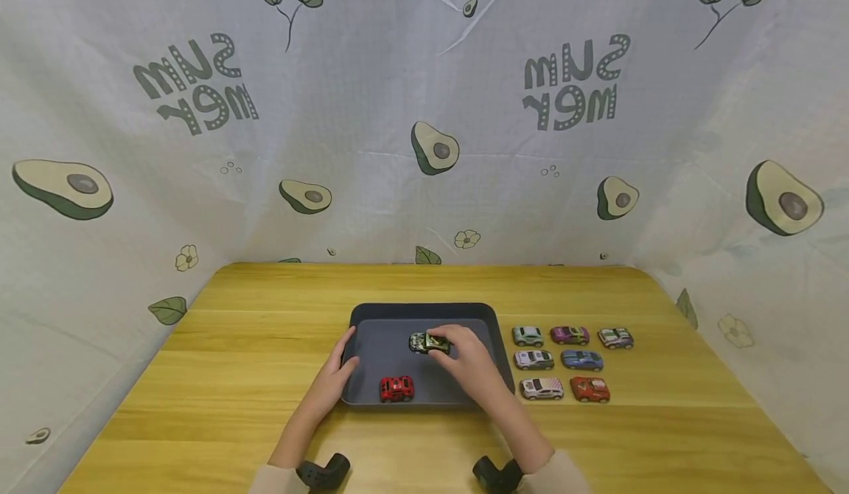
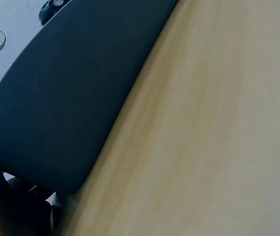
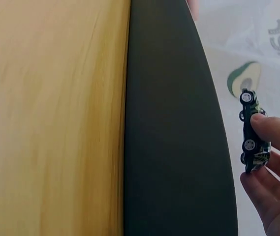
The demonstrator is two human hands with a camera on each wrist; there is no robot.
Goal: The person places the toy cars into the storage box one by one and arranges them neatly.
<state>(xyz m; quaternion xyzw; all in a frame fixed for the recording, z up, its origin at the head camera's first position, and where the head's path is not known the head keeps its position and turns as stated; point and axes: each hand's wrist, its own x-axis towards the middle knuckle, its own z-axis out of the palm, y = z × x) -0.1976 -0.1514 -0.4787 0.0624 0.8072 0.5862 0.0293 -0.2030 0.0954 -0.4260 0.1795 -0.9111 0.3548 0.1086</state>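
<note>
Lying on the yellow wood-grain counter (image 1: 265,332), the dark-grey rectangular tray (image 1: 378,354) has open room beside a red toy car (image 1: 396,388) near its front edge. The left hand (image 1: 334,374), fingers extended, touches its left rim; the right hand (image 1: 466,356) pinches a black-green toy car (image 1: 419,343) above its floor.

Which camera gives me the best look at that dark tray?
The head view shows the dark tray best: most of its floor and rim are visible, though the left hand and right hand cover parts. The left and right wrist views each show only part of its outside, close up, with the floor hidden.
</note>
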